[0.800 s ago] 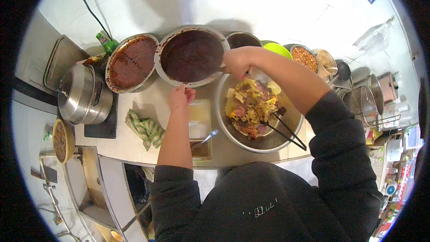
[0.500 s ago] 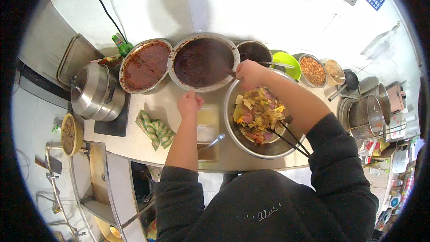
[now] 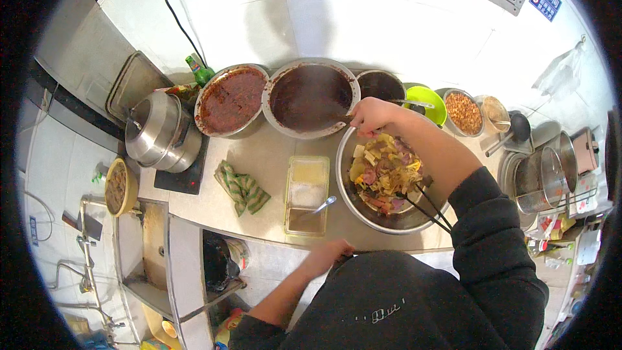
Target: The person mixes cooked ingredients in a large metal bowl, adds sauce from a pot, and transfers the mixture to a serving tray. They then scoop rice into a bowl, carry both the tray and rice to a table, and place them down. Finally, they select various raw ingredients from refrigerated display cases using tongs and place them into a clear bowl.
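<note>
My right hand (image 3: 376, 115) is closed round the end of a dark handle (image 3: 342, 118) that reaches over the rim of a pot of dark sauce (image 3: 311, 94); the utensil's working end is lost in the sauce. Under my right forearm stands a large steel bowl (image 3: 348, 196) of sliced mixed food (image 3: 385, 172), yellow, pink and brown. Black chopsticks (image 3: 429, 209) lean in it. Down by my body, near the counter's front edge, is my left hand (image 3: 329, 256); its fingers are partly hidden against my dark clothing.
Left of the sauce pot stands a bowl of red sauce (image 3: 232, 100). A seasoning box (image 3: 307, 185) with a spoon and a striped cloth (image 3: 241, 188) lie on the counter. A steel pot (image 3: 162, 133) sits on a black cooker. Green bowl (image 3: 427, 102) and nut bowl (image 3: 464, 114) stand right.
My left hand has drawn back from the front of the sauce pot to my body. My right hand stays at the pot's right rim with the handle. The view has shifted slightly.
</note>
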A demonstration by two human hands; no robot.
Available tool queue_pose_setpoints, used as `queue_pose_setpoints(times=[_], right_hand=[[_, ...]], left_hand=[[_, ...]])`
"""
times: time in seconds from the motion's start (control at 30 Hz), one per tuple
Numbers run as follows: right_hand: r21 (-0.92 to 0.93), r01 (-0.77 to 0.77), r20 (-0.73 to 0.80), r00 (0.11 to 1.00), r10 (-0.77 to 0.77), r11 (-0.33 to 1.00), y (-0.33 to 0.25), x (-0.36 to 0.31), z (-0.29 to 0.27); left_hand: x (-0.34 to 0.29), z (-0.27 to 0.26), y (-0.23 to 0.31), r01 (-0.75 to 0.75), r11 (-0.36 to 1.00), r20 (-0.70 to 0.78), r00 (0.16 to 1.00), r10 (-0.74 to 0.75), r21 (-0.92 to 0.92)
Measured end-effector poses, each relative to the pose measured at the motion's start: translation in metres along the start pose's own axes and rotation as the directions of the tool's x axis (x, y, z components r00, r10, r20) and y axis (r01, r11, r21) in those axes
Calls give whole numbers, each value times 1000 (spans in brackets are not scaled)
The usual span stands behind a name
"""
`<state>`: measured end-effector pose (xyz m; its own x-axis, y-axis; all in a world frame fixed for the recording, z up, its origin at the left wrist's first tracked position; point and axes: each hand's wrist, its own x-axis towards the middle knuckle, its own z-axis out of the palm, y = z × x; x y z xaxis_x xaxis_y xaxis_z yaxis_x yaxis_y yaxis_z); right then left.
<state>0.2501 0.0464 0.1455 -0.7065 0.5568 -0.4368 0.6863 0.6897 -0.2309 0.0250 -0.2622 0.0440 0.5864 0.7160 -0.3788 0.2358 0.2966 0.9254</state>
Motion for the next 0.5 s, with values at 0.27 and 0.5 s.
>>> queue_pose_setpoints(times=[0.27, 0.5], right_hand=[[263, -209, -410, 859, 305, 942, -31, -48, -16], [263, -369, -370, 815, 446, 891, -39, -43, -13]], left_hand=[[-19, 16, -16, 105, 991, 163, 982, -90, -80], [-21, 6, -4, 207, 977, 248, 950, -189, -45]])
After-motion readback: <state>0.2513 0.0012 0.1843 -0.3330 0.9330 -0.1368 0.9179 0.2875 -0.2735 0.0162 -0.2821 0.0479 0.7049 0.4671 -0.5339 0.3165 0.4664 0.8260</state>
